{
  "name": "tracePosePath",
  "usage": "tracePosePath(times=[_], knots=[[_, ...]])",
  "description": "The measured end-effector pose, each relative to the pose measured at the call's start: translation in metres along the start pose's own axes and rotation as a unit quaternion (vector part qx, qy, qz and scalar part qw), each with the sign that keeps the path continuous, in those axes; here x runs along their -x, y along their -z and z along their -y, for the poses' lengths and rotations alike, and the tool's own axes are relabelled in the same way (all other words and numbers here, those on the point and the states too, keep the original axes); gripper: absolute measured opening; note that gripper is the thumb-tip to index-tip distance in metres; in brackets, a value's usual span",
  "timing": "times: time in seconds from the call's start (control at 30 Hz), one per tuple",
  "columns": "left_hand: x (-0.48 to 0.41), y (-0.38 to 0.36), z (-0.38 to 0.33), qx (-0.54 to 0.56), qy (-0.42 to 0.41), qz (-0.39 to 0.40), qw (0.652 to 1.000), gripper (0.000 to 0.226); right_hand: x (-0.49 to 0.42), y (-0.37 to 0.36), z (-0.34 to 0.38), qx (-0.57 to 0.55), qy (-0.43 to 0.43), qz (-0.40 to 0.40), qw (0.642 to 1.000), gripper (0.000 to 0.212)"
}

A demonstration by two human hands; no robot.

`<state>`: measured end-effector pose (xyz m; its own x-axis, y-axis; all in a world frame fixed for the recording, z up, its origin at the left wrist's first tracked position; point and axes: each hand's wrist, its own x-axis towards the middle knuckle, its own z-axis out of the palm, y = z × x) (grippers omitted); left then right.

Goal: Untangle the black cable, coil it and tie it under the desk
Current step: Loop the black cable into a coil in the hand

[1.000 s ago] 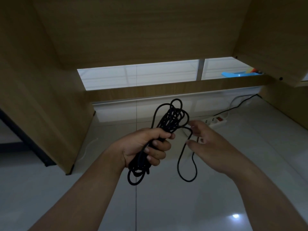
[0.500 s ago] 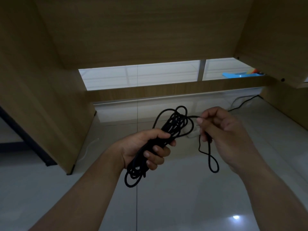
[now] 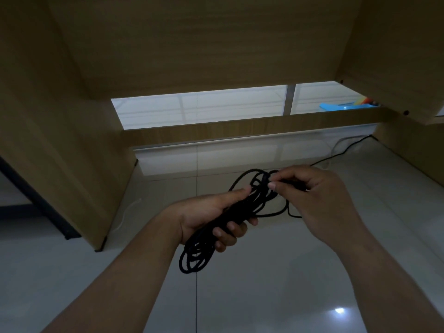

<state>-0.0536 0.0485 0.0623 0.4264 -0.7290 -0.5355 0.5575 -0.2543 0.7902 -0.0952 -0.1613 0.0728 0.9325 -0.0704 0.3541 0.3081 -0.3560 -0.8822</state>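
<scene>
Black cable coil (image 3: pixel 236 210) in left hand (image 3: pixel 204 217)

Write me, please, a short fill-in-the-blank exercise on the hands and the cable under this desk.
1. The left hand grips the cable bundle, whose colour is ____.
2. The right hand pinches a strand at the bundle's ____ (upper/lower) loops.
3. The flat object beyond the desk rail is coloured ____.
Missing words: black, upper, blue.
</scene>
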Motion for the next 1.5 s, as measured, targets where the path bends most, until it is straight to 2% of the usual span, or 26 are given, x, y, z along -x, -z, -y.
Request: tracePosePath(times=[0.13, 0.33, 0.43, 0.57, 0.63, 0.73, 0.83, 0.93, 1.0, 1.1, 1.17, 1.27, 1.33, 1.43, 1.5], knots=[[-0.001, -0.008, -0.001, -0.097, -0.017, -0.056, 0.994, 0.037, 0.001, -0.005, -0.002, 0.064, 0.02, -0.005, 0.998, 0.014], [-0.008, -0.015, 0.0, -0.255, -0.033, -0.155, 0.954, 0.043, -0.001, -0.003, -0.005, 0.066, 0.026, -0.028, 0.997, 0.029], [-0.011, -0.017, 0.001, -0.265, -0.055, -0.182, 0.945, 0.041, -0.003, -0.004, -0.007, 0.006, -0.007, -0.039, 0.999, 0.022], [-0.011, -0.021, 0.003, -0.23, -0.103, -0.165, 0.954, 0.044, -0.003, 0.001, -0.003, -0.023, -0.042, -0.087, 0.995, 0.023], [-0.012, -0.024, 0.004, -0.244, -0.12, -0.141, 0.952, 0.052, -0.002, 0.002, 0.001, -0.058, -0.068, -0.08, 0.993, 0.026], [-0.012, -0.024, 0.005, -0.275, -0.102, -0.107, 0.95, 0.049, -0.001, -0.004, 0.003, -0.101, -0.104, -0.061, 0.988, 0.022], [-0.011, -0.018, 0.007, -0.247, -0.069, -0.075, 0.964, 0.038, 0.001, -0.011, 0.002, -0.123, -0.142, -0.067, 0.98, 0.018], [-0.013, -0.015, 0.008, -0.203, -0.066, -0.076, 0.974, 0.023, 0.001, -0.014, 0.002, -0.161, -0.15, -0.051, 0.974, 0.021], [-0.015, -0.014, 0.007, -0.159, -0.073, -0.097, 0.98, 0.028, 0.002, -0.013, 0.003, -0.162, -0.133, -0.029, 0.977, 0.018], [-0.015, -0.014, 0.002, -0.084, -0.033, -0.104, 0.99, 0.041, 0.001, -0.011, 0.003, -0.143, -0.097, -0.001, 0.985, 0.008], [-0.014, -0.014, 0.001, -0.053, -0.023, -0.099, 0.993, 0.047, 0.001, -0.011, 0.002, -0.135, -0.091, 0.004, 0.987, 0.013], [-0.014, -0.015, 0.002, -0.018, -0.052, -0.091, 0.994, 0.056, -0.001, -0.013, -0.001, -0.137, -0.086, -0.021, 0.987, 0.032], [-0.014, -0.016, 0.001, 0.023, -0.089, -0.086, 0.992, 0.058, -0.001, -0.015, -0.003, -0.127, -0.084, -0.054, 0.987, 0.038], [-0.013, -0.016, -0.002, 0.09, -0.159, -0.061, 0.981, 0.06, -0.001, -0.015, -0.005, -0.103, -0.098, -0.076, 0.987, 0.032], [-0.013, -0.015, -0.004, 0.134, -0.201, -0.055, 0.969, 0.06, 0.001, -0.015, -0.006, -0.072, -0.122, -0.032, 0.989, 0.023]])
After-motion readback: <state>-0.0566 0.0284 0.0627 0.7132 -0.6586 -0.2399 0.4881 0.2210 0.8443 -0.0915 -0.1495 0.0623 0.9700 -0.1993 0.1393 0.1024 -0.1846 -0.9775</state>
